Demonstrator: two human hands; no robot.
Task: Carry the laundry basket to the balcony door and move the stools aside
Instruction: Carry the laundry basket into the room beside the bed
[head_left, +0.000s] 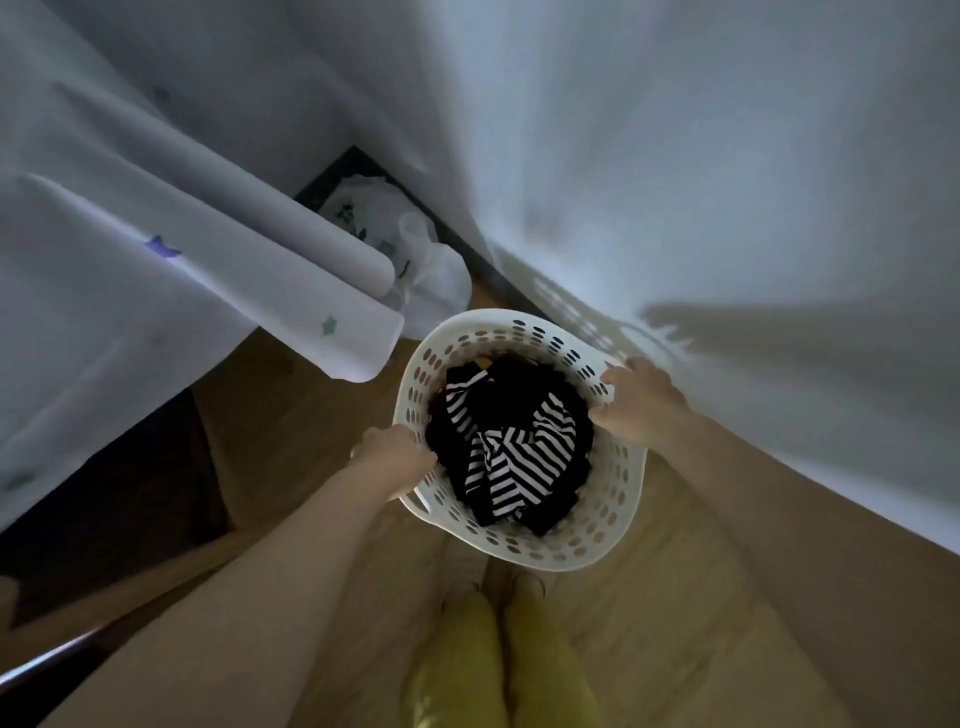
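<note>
A round white laundry basket (597, 530) with oval holes hangs in front of me above the wooden floor. Dark clothes and a black-and-white striped garment (514, 457) fill it. My left hand (392, 460) grips the rim on the left side. My right hand (636, 397) grips the rim on the right side, close to the white wall. No stools are in view.
A white curtain (171, 270) with small star prints hangs at the left, its hem just left of the basket. White plastic bags (415, 260) lie in the corner ahead. A white wall (727, 182) runs along the right. A dark mat (130, 493) lies at the left.
</note>
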